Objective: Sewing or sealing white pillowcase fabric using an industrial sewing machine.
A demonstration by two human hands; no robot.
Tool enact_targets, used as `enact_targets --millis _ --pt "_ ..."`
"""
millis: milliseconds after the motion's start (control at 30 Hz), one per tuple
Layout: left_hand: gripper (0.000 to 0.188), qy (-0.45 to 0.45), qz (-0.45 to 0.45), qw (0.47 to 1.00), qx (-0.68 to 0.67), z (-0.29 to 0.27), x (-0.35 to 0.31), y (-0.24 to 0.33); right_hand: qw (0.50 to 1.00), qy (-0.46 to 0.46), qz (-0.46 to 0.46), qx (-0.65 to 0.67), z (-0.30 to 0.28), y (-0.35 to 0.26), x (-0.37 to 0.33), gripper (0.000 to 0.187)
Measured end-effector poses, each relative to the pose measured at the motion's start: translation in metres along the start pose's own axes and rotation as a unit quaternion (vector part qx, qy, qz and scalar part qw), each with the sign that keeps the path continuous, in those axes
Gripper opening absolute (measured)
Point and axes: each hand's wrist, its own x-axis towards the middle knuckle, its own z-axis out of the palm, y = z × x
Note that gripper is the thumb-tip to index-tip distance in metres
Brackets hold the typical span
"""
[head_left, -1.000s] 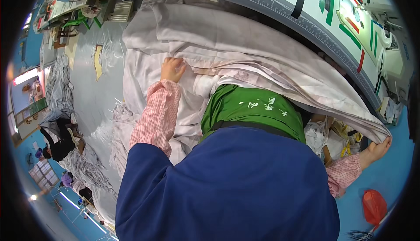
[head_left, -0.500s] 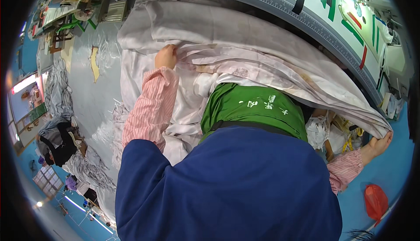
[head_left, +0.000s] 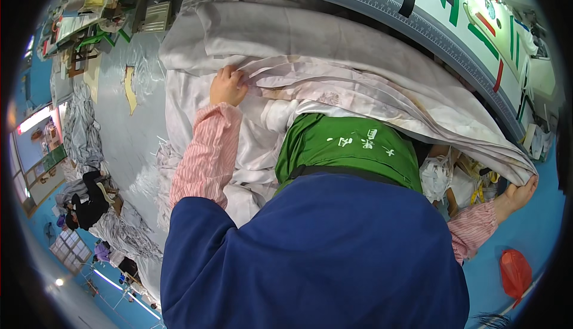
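Note:
A long, pale grey-pink fabric [head_left: 334, 36] with faint brownish and mauve blotches stretches in layered folds across my lap and beyond. My left hand [head_left: 228, 87] is closed on the fabric's folds at the left, fingers bent over them. Out at the far right, my right hand [head_left: 518, 196] grips the gathered end of the same fabric, pulled into a narrow bundle. Between the hands, the folds run in a long arc past my green apron [head_left: 349, 147]. The underside of the fabric and part of the fingertips are hidden.
A grey table edge with a ruler scale [head_left: 382, 6] curves along the far side. Heaps of fabric [head_left: 80, 129] lie left on the grey floor, near a co-worker in black [head_left: 89, 206]. At right are white plastic bags [head_left: 436, 177] and a red bag [head_left: 515, 272].
My left hand has shifted slightly down, and its fingers have changed their hold on the folds. My right hand keeps its grip on the fabric's end. The co-worker at left has moved.

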Motion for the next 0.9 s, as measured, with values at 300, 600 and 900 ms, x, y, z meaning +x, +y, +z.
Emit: enact_targets --millis 300,600,900 --pt "0.023 -0.027 -0.326 0.943 0.054 0.043 -0.014 -0.001 1.0 0.021 -0.009 0.004 -0.001 0.003 -0.006 0.022" --pt "0.013 0.166 -0.646 0.521 -0.533 0.015 0.001 -0.018 0.999 0.046 -0.022 0.019 0.002 0.005 -0.012 0.026" --pt "0.01 0.105 -0.313 0.919 -0.214 -0.036 -0.016 -0.009 0.998 0.058 -0.014 0.028 -0.009 0.02 0.01 0.026"
